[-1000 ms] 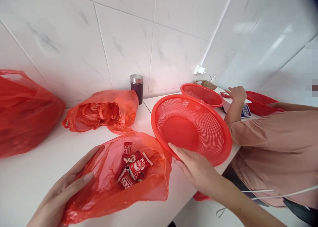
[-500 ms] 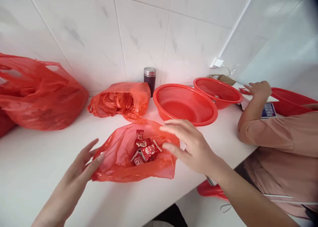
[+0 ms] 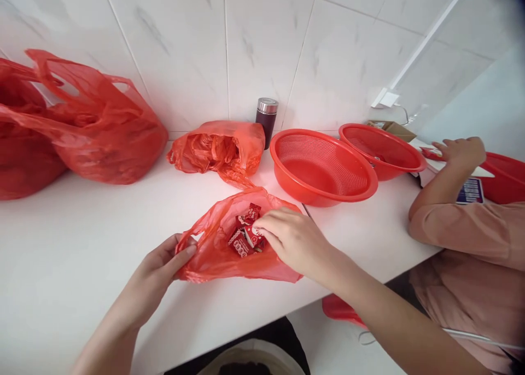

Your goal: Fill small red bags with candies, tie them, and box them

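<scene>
A red plastic bag [image 3: 217, 263] lies spread on the white table with its mouth facing up. Inside it are several small red packets [image 3: 241, 242] with white print. My left hand [image 3: 166, 263] is closed on the bag's left edge, thumb on top. My right hand [image 3: 293, 238] reaches into the bag from the right, fingers bent together at the packets. Its fingertips touch one red-and-white packet, and the hand partly covers it; whether the packet is gripped firmly is hard to see.
Behind the bag stand a bundled red bag [image 3: 221, 145], a dark flask [image 3: 266, 121] and two red baskets, one near [image 3: 324, 192] and one farther [image 3: 389, 170]. Full red bags [image 3: 110, 145] stand at left. At right, a co-worker's arm [image 3: 443, 183] rests over the table [image 3: 82, 265].
My left hand has closed on the bag's edge. My right hand has moved down into the bag, its fingers drawing together at the packets. The view has shifted left.
</scene>
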The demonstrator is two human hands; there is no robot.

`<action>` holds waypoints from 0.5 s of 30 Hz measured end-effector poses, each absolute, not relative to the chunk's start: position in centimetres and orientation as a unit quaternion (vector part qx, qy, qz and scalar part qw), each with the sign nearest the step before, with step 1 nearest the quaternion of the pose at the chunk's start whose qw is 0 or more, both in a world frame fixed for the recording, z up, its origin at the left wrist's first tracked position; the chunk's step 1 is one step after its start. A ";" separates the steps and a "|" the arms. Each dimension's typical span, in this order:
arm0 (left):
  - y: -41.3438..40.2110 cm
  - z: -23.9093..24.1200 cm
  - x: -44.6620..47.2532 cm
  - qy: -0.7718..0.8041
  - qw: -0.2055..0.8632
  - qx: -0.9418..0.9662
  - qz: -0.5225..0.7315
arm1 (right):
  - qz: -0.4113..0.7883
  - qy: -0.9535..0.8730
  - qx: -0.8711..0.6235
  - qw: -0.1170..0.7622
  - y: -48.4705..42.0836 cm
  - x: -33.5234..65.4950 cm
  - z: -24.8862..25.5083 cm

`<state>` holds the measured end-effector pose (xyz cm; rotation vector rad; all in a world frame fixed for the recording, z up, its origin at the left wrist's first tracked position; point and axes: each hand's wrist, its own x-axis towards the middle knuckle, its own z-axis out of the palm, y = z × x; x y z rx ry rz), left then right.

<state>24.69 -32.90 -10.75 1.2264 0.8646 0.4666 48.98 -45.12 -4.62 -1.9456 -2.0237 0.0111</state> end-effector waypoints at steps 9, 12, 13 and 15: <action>-33.4 -10.7 25.9 0.371 0.746 0.486 0.263 | 0.063 -0.674 -0.731 0.088 -42.2 51.5 -6.6; -33.2 -10.4 25.6 0.369 0.742 0.480 0.289 | 0.035 -0.696 -0.717 0.034 -44.2 51.9 -4.8; -33.2 -10.2 25.5 0.370 0.738 0.478 0.300 | 0.026 -0.704 -0.710 -0.006 -44.9 52.1 -4.2; -32.9 -9.5 25.4 0.370 0.730 0.472 0.329 | 0.006 -0.715 -0.694 -0.086 -46.4 52.8 -3.3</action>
